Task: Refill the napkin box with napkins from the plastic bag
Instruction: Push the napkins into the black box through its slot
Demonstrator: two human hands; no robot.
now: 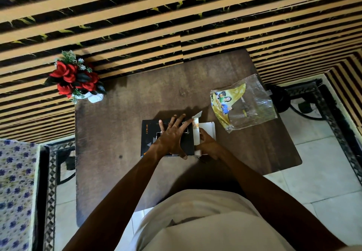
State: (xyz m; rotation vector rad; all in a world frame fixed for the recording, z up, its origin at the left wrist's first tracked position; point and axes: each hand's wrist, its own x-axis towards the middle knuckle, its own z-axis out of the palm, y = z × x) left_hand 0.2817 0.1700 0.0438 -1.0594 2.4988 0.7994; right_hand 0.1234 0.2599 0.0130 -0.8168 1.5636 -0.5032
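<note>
A black napkin box (149,133) lies flat in the middle of the brown table (121,172), its right end open with white flaps (208,129) folded out. My left hand (173,137) presses flat on top of the box, fingers spread. At the open end my right hand (208,146) pushes against white napkins (196,135) that sit in the opening. The clear plastic bag (248,106) with a yellow printed panel lies flat and looks empty, to the right of the box and a little farther away.
A white vase of red artificial flowers (75,78) stands at the table's far left corner. A striped wall runs behind the table. A bed with a floral sheet (15,192) is at the left. Tiled floor and a black metal frame (313,98) lie right.
</note>
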